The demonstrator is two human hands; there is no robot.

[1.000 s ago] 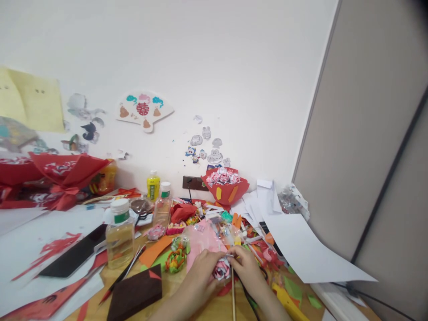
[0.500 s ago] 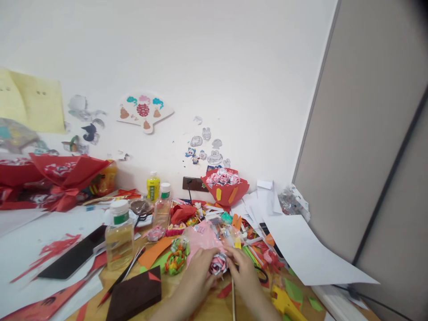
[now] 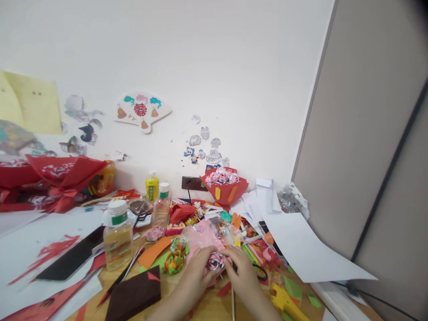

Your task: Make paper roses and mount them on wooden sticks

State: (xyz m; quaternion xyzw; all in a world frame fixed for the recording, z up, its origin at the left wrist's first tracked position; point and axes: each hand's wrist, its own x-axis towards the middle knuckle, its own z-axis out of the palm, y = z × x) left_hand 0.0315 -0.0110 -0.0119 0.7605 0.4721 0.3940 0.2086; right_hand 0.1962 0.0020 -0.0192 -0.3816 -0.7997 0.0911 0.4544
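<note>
Step in hand (judged): handling petals. Pink-and-white paper flower (image 3: 216, 261) sits betw. L hand (image 3: 199, 268) & R hand (image 3: 241, 269), fingers of both closed on its sides; desk (image 3: 169, 282) contact hidden. Next move calls for light, even pressure. Clearance: bare strip L, up to brown block (image 3: 133, 293); R tight (black loop handle (image 3: 264, 268), yellow tool (image 3: 285, 302)).

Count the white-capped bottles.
3: front bottle left of the left hand, second bottle behind it to the right, yellow bottle near the wall. Others may be hidden.

Red 囍 (image 3: 140, 110) on fan-shaped plaque (image 3: 143, 118); yellow bottle label (image 3: 151, 192): characters too small, blurred.
</note>
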